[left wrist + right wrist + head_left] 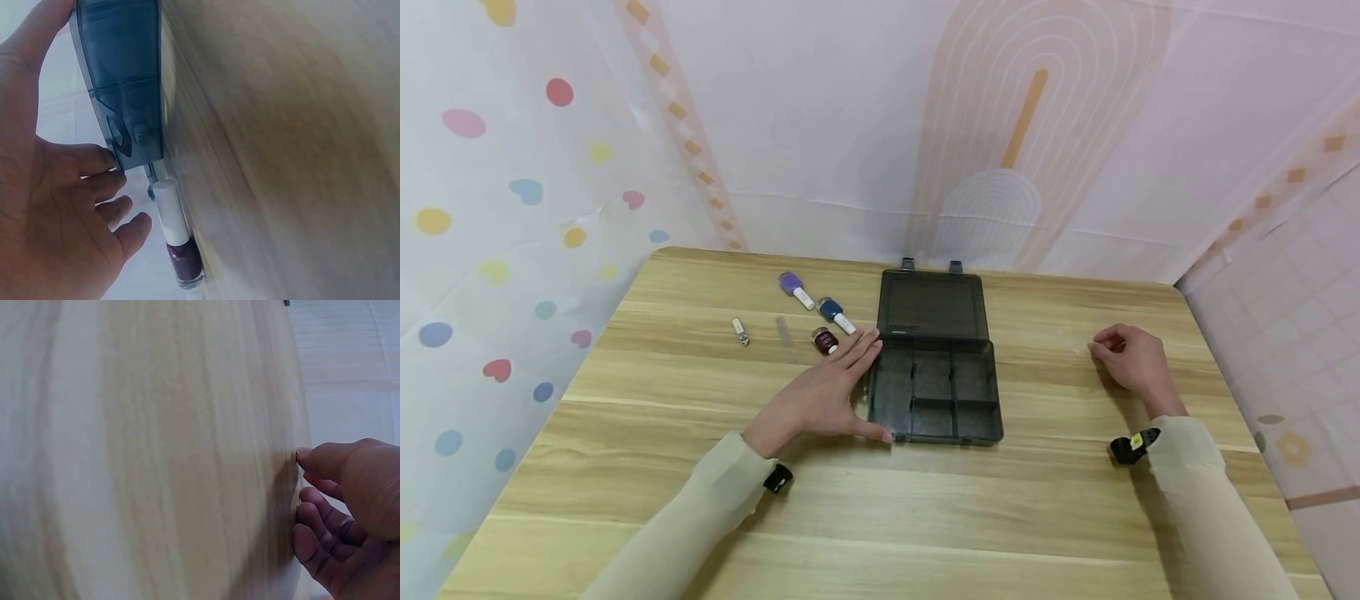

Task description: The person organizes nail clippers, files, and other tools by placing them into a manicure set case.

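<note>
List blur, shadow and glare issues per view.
Head: mostly sharp, pale sheen on the near table, soft shadows along the sleeves. Left wrist: wood grain soft, box looks bluish, nail polish bottle fairly clear. Right wrist: wood grain smeary, shadow beside the right grip, table edge bowed, possibly lens distortion.

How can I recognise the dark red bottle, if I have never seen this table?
On the wooden table, find the open dark case, with the left hand touching its left side. Beyond that hand, left of the case, lie a purple bottle, a blue bottle and the dark red bottle. Yours is the lowest of the three in the head view, and the only wine-coloured one.
</note>
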Action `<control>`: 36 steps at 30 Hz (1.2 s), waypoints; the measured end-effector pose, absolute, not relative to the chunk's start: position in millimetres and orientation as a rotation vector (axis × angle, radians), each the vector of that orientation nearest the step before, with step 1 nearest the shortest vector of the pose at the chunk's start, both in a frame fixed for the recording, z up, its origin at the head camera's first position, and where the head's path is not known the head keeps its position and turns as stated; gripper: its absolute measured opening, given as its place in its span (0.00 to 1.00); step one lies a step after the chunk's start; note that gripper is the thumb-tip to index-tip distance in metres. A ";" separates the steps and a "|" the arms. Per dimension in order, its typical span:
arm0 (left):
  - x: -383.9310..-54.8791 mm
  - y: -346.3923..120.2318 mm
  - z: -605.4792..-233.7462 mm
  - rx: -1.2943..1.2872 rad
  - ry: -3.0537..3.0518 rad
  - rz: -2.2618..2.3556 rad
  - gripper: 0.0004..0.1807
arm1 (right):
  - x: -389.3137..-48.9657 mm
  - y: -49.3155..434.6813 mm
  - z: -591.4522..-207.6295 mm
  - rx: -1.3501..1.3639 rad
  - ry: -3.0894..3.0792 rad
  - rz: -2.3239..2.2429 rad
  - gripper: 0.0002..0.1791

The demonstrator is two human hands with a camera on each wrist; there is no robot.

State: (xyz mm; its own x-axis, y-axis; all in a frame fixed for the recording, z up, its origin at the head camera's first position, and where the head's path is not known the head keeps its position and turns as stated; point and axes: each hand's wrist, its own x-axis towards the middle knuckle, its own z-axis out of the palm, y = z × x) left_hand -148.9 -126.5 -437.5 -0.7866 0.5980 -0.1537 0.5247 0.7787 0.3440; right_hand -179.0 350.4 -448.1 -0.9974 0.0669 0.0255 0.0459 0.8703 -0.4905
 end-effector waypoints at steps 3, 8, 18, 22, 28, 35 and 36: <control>-149.1 -125.4 -436.4 0.870 2.717 0.408 0.75 | -178.6 351.1 -447.9 -0.095 -3.005 0.790 0.15; -148.2 -122.9 -434.1 0.857 2.706 0.403 0.76 | -174.2 352.8 -447.7 -0.103 -2.995 0.808 0.16; -147.4 -122.6 -431.1 0.832 2.696 0.413 0.77 | -166.3 350.4 -439.4 -0.072 -2.937 0.840 0.15; -148.2 -122.6 -429.1 0.827 2.700 0.416 0.76 | -164.3 345.5 -432.6 -0.038 -2.922 0.875 0.15; -148.8 -124.0 -428.4 0.814 2.704 0.416 0.76 | -161.0 333.6 -425.5 0.051 -2.900 0.931 0.13; -148.7 -123.7 -428.1 0.819 2.694 0.418 0.76 | -157.2 323.4 -424.5 0.123 -2.870 0.935 0.11; -148.7 -123.5 -427.7 0.823 2.692 0.423 0.76 | -156.3 321.9 -424.1 0.127 -2.869 0.932 0.11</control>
